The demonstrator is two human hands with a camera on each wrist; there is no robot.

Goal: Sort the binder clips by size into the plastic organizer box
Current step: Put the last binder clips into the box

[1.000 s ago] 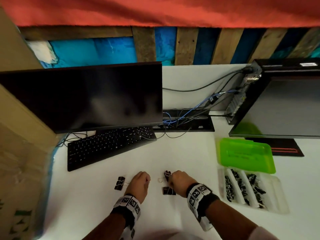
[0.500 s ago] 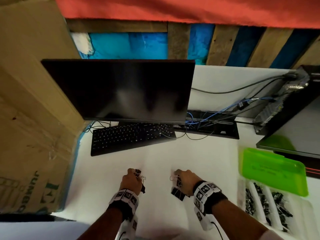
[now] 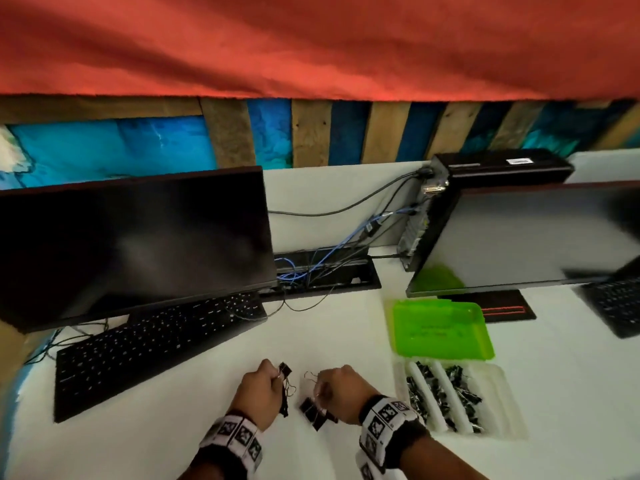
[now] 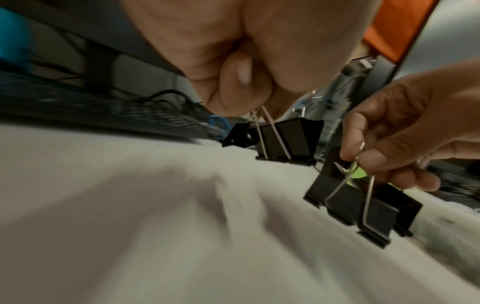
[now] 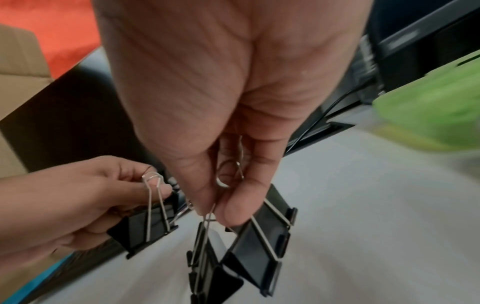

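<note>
My left hand [image 3: 277,380] pinches the wire handles of large black binder clips [image 4: 283,142], which hang just above the white desk [image 3: 173,427]. My right hand [image 3: 320,389] pinches the handles of two more large black clips [image 5: 254,236], dangling below its fingertips [image 5: 233,207]. The two hands are side by side, a short gap apart. The clear organizer box [image 3: 504,403] lies open to the right of my right hand, with several small black clips [image 3: 424,393] in its long compartments. Its green lid [image 3: 440,327] is folded back behind it.
A black keyboard [image 3: 156,344] and a dark monitor [image 3: 131,247] stand to the left behind my hands. Another monitor [image 3: 526,237], a second keyboard [image 3: 616,306] and a cable tray [image 3: 322,275] with cables are at the back and right.
Both hands have picked up the large clips that lay on the desk and now hold them by the wire handles. The head view swung left, then back to the right.
</note>
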